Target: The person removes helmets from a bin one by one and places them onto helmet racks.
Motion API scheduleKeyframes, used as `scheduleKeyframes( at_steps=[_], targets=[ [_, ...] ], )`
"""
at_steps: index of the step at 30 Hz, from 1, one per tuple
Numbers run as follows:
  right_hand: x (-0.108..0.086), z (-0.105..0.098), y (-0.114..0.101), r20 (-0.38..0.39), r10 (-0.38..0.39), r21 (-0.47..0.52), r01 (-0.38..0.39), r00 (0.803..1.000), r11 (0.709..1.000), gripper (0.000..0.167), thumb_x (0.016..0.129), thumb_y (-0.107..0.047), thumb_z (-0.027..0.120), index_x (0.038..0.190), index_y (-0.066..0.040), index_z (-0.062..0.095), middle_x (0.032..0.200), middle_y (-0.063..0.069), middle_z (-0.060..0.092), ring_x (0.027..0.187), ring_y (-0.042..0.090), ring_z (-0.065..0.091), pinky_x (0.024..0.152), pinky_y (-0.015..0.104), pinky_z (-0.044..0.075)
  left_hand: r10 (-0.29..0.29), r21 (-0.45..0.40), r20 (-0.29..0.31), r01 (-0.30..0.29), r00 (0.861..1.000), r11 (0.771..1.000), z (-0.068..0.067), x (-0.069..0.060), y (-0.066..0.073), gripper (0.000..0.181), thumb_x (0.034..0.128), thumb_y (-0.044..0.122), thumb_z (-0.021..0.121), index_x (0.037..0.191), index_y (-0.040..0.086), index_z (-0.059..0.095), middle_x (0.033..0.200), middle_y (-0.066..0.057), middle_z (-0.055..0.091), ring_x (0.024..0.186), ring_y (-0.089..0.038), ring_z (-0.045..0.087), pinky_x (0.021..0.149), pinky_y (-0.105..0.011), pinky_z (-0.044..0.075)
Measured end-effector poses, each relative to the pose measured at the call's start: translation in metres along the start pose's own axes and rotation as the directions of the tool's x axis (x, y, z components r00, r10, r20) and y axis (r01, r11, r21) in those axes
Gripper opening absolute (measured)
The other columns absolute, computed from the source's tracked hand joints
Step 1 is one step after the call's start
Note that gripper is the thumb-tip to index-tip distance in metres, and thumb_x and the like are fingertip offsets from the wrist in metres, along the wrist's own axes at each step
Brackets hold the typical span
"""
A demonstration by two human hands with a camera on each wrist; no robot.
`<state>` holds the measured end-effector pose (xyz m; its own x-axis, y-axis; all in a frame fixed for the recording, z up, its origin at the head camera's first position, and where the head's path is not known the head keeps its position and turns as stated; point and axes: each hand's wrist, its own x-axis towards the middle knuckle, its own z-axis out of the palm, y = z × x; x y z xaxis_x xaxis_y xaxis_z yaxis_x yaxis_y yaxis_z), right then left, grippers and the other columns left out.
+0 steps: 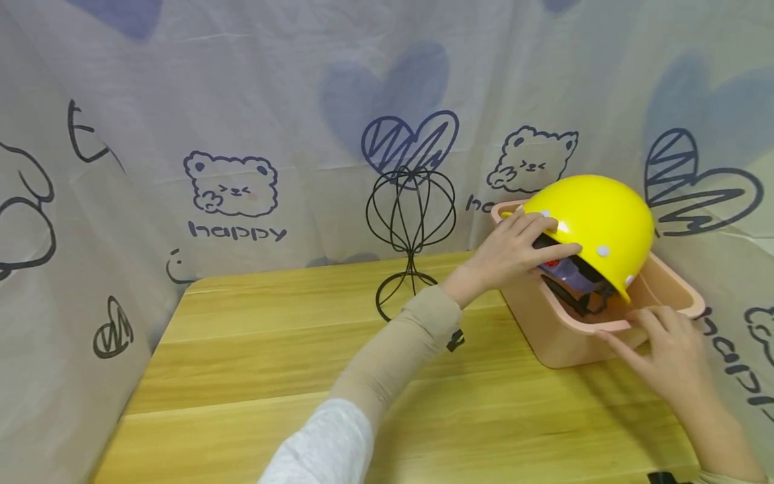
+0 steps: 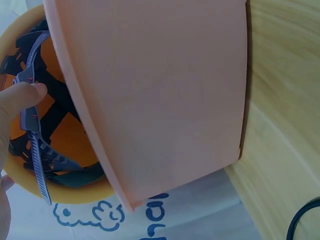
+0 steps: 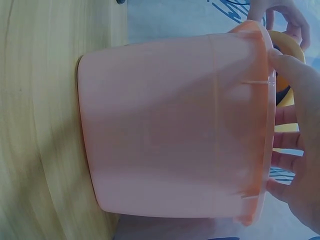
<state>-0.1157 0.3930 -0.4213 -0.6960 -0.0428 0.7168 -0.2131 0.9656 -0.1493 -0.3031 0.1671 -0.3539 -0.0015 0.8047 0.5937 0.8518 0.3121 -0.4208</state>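
A yellow hard hat (image 1: 605,212) sits tilted in the mouth of a pink plastic bin (image 1: 538,329), its open underside toward me. My left hand (image 1: 510,247) grips the front edge of the hard hat, fingers over the shell. In the left wrist view the thumb (image 2: 22,97) lies against the grey headband (image 2: 31,120) inside, near black straps. My right hand (image 1: 677,353) holds the bin's near rim. In the right wrist view its thumb (image 3: 287,62) is at the rim, and its fingers (image 3: 286,140) reach to the rim's far side.
A black wire stand (image 1: 411,259) with a rounded cage top stands left of the bin, near the back of the wooden table (image 1: 254,349). A patterned cloth (image 1: 242,81) hangs behind and at both sides. The bin stands at the table's right side.
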Motion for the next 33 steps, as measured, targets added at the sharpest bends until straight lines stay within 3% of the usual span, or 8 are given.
scheduleKeyframes(
  at_steps=[8,14,18,25,33],
  targets=[
    [-0.002,0.002,-0.001,-0.014,-0.008,0.036,0.008,1.0,0.999,0.094,0.081,-0.085,0.03,0.088,0.004,0.059,0.087,0.022,0.052,0.082,0.044,0.047,0.075,0.056,0.034,-0.001,0.05,-0.081,0.005,0.997,0.999,-0.01,-0.007,-0.005,0.043,0.0923,0.047,0.061,0.134,0.039,0.055,0.129,-0.005,0.051,0.126,-0.023,0.046,0.112,-0.041,0.036],
    [-0.001,0.002,-0.001,-0.015,-0.013,0.047,0.013,1.0,0.999,0.092,0.083,-0.083,0.034,0.091,0.004,0.06,0.089,0.023,0.053,0.085,0.045,0.047,0.077,0.056,0.035,-0.008,0.101,-0.097,0.017,0.995,0.995,-0.017,-0.012,-0.009,0.033,0.1008,0.037,0.048,0.132,0.042,0.055,0.129,-0.004,0.052,0.128,-0.023,0.047,0.115,-0.049,0.034],
    [-0.001,0.003,0.001,-0.013,-0.007,0.054,0.008,1.0,0.999,0.088,0.084,-0.081,0.038,0.093,0.004,0.061,0.091,0.023,0.054,0.087,0.045,0.047,0.079,0.057,0.034,-0.007,0.105,-0.099,0.017,0.995,0.994,-0.023,-0.014,-0.011,0.033,0.1035,0.031,0.042,0.132,0.043,0.055,0.129,-0.004,0.052,0.129,-0.024,0.047,0.116,-0.05,0.034],
    [-0.002,0.006,0.001,-0.017,-0.004,0.059,0.005,1.0,0.998,0.093,0.083,-0.084,0.032,0.093,0.004,0.061,0.092,0.024,0.055,0.088,0.046,0.047,0.079,0.058,0.034,0.009,0.164,-0.167,0.019,0.986,0.986,-0.033,-0.014,-0.015,0.042,0.1048,0.017,0.036,0.128,0.046,0.057,0.125,-0.002,0.055,0.122,-0.022,0.051,0.107,-0.048,0.044],
    [-0.003,0.007,0.001,-0.043,-0.009,0.057,0.012,0.999,0.998,0.093,0.083,-0.083,0.034,0.092,0.006,0.06,0.091,0.024,0.054,0.086,0.046,0.046,0.077,0.055,0.033,0.021,0.193,-0.187,0.016,0.982,0.981,-0.051,-0.018,-0.019,0.045,0.1041,0.013,0.038,0.129,0.046,0.055,0.124,-0.003,0.054,0.123,-0.023,0.051,0.109,-0.05,0.042]
  ],
)
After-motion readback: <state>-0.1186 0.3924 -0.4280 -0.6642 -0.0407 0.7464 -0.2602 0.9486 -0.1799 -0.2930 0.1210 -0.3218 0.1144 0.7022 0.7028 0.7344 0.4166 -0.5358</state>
